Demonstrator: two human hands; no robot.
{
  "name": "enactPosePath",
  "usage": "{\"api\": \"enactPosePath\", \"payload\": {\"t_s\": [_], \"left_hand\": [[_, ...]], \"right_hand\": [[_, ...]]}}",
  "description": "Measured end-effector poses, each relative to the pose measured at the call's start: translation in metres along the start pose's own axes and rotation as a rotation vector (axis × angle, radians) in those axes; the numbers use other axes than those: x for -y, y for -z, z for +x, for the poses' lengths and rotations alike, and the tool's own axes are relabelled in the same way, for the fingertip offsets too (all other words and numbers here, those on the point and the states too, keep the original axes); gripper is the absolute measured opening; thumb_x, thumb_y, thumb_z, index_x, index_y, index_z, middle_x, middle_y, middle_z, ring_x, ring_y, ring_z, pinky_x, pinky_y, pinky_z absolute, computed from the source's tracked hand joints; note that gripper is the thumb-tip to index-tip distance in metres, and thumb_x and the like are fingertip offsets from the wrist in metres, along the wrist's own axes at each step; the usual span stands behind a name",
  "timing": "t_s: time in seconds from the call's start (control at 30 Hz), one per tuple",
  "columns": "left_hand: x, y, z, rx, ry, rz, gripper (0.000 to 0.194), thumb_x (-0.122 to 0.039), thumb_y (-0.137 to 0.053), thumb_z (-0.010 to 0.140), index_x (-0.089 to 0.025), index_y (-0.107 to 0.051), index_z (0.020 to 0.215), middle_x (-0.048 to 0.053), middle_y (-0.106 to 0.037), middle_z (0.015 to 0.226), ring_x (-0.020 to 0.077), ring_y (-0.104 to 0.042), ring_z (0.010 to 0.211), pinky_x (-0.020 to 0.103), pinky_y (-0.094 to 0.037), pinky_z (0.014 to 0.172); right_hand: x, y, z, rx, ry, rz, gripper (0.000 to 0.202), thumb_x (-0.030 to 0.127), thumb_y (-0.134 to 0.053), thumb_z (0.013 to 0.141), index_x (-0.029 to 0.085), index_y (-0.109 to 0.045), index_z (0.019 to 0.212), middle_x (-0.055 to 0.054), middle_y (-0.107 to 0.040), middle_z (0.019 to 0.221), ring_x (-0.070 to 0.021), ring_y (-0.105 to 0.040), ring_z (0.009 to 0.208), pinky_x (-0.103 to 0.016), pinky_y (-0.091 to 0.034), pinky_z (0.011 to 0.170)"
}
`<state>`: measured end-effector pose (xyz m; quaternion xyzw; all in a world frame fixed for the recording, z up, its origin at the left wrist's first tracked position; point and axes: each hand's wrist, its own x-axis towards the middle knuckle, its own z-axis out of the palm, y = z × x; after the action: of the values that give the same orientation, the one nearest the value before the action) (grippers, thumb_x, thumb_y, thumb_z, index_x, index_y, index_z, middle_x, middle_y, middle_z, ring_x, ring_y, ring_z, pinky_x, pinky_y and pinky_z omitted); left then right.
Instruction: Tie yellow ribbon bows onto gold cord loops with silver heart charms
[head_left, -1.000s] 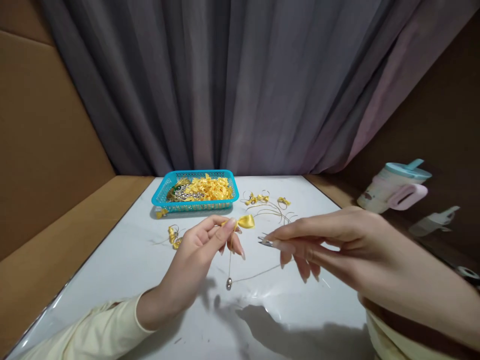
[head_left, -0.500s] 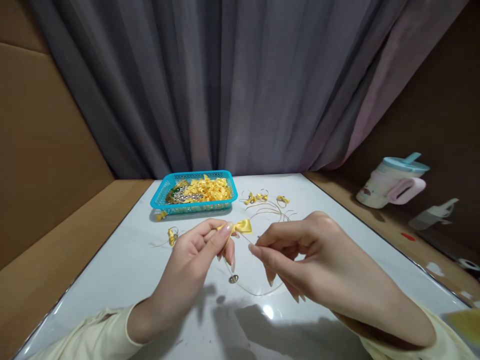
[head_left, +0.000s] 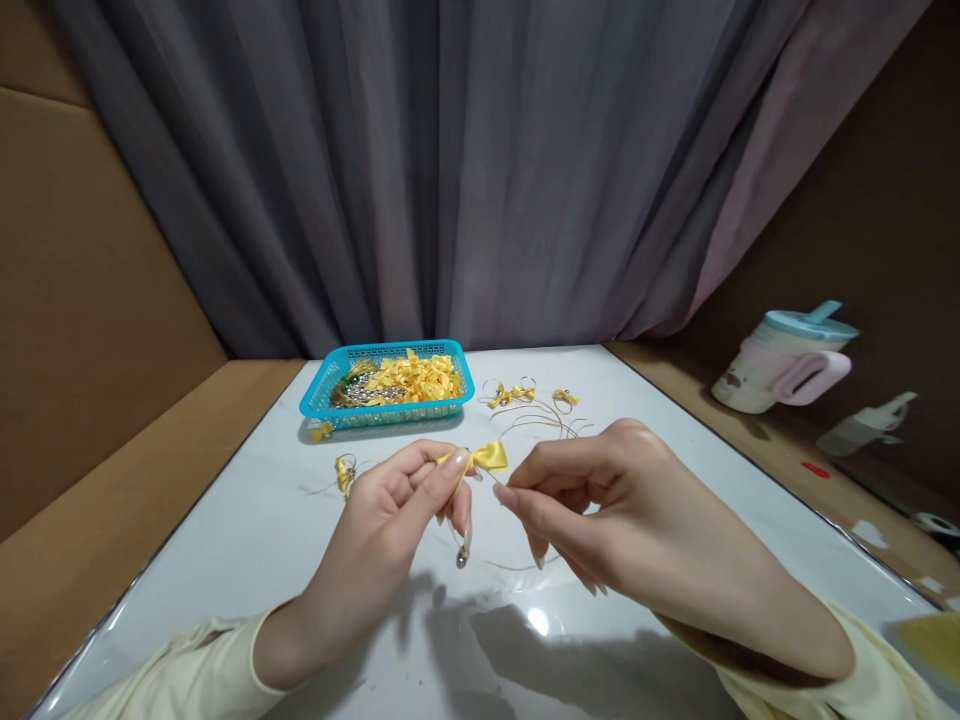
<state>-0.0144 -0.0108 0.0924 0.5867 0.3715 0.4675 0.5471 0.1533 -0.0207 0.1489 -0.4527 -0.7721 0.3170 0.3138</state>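
Between the thumb and fingers of my left hand (head_left: 397, 510) is a yellow satin ribbon bow (head_left: 489, 457), its right loop showing past the thumb. My right hand (head_left: 592, 500) pinches a thin cord (head_left: 489, 477) just right of the bow. A small silver bell-like bead (head_left: 462, 558) hangs on the cord under my left fingers. The rest of the cord curves below towards my right hand. Both hands are held above the white tabletop, with a short gap between them.
A blue basket (head_left: 386, 412) at the back holds yellow bows and silver beads. Bows with cords (head_left: 514, 396) lie behind my hands, another bow (head_left: 343, 475) to the left. A lidded cup (head_left: 772, 365) and a squeeze bottle (head_left: 866, 427) stand at the right.
My right hand has moved slightly left, closer to the bow. The hanging bead has turned and swung a little left. My left hand keeps its hold on the bow.
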Motion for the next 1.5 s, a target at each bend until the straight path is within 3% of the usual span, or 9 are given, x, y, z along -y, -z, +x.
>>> {"api": "enactPosePath", "payload": {"t_s": [0.2,0.33,0.47,0.6,0.87,1.0,1.17,1.3,1.5], "left_hand": [[-0.001,0.000,0.000,0.008,-0.014,0.045,0.020,-0.034,-0.049,0.090,-0.018,-0.057,0.079,-0.004,-0.053,0.058,0.0112,-0.049,0.059,0.023,-0.040,0.063],[0.001,0.000,0.000,-0.009,-0.091,0.209,0.022,-0.034,-0.047,0.090,-0.018,-0.054,0.077,-0.004,-0.052,0.055,0.0110,-0.048,0.055,0.023,-0.040,0.056],[0.007,0.002,0.000,-0.014,-0.256,0.461,0.020,-0.026,-0.043,0.092,-0.018,-0.050,0.074,-0.005,-0.051,0.056,0.0091,-0.048,0.050,0.021,-0.037,0.050],[0.014,0.005,0.003,0.004,-0.526,0.702,0.017,-0.011,-0.041,0.090,-0.017,-0.046,0.075,-0.004,-0.047,0.061,0.0079,-0.045,0.055,0.020,-0.038,0.056],[0.021,0.005,0.008,0.099,-0.803,0.822,0.017,0.002,-0.039,0.087,-0.013,-0.047,0.084,-0.002,-0.043,0.065,0.0100,-0.041,0.060,0.022,-0.036,0.058],[0.017,0.006,0.006,0.022,-0.768,0.807,0.016,0.000,-0.040,0.088,-0.014,-0.047,0.084,-0.003,-0.042,0.064,0.0084,-0.041,0.059,0.020,-0.037,0.057],[0.012,0.008,0.002,-0.027,-0.650,0.794,0.014,-0.005,-0.042,0.090,-0.016,-0.047,0.083,-0.005,-0.043,0.064,0.0071,-0.043,0.057,0.018,-0.039,0.058],[0.010,0.006,0.002,-0.025,-0.630,0.783,0.015,-0.006,-0.041,0.090,-0.017,-0.046,0.080,-0.005,-0.044,0.063,0.0076,-0.044,0.057,0.018,-0.039,0.055],[0.009,0.006,0.002,0.031,-0.641,0.773,0.014,-0.006,-0.040,0.090,-0.017,-0.048,0.085,-0.004,-0.045,0.062,0.0083,-0.046,0.057,0.018,-0.039,0.054]], "right_hand": [[0.002,0.000,-0.001,0.013,-0.056,0.001,0.028,0.002,-0.051,0.071,0.014,-0.058,0.046,0.007,-0.043,0.034,-0.0030,-0.036,0.029,-0.015,-0.028,0.033],[-0.003,0.002,0.000,0.103,-0.173,0.118,0.023,0.005,-0.049,0.071,0.013,-0.057,0.051,0.004,-0.051,0.041,-0.0028,-0.036,0.028,-0.014,-0.027,0.030],[-0.011,0.002,0.003,0.174,-0.253,0.232,0.018,0.010,-0.047,0.072,0.014,-0.057,0.058,0.003,-0.054,0.045,-0.0036,-0.036,0.027,-0.014,-0.027,0.027],[-0.015,-0.001,0.006,0.190,-0.263,0.239,0.015,0.011,-0.048,0.072,0.013,-0.057,0.060,0.003,-0.053,0.045,-0.0040,-0.037,0.026,-0.014,-0.028,0.026],[-0.019,-0.007,0.011,0.216,-0.250,0.205,0.018,0.010,-0.047,0.075,0.013,-0.053,0.058,0.003,-0.051,0.042,-0.0050,-0.039,0.026,-0.014,-0.030,0.026],[-0.022,-0.007,0.011,0.153,-0.108,0.131,0.022,0.014,-0.049,0.080,0.014,-0.054,0.058,0.003,-0.052,0.043,-0.0055,-0.044,0.029,-0.015,-0.035,0.030],[-0.024,0.000,0.006,0.131,0.096,0.068,0.007,0.012,-0.055,0.080,0.013,-0.062,0.079,0.001,-0.060,0.052,-0.0080,-0.057,0.042,-0.016,-0.045,0.046],[-0.024,0.002,0.005,0.084,0.146,0.059,0.015,0.006,-0.052,0.080,0.013,-0.059,0.068,0.002,-0.057,0.051,-0.0076,-0.057,0.043,-0.017,-0.044,0.048],[-0.026,-0.006,0.007,-0.096,0.196,-0.066,0.013,0.012,-0.060,0.080,0.016,-0.054,0.068,0.003,-0.058,0.054,-0.0085,-0.052,0.048,-0.020,-0.036,0.048]]}}
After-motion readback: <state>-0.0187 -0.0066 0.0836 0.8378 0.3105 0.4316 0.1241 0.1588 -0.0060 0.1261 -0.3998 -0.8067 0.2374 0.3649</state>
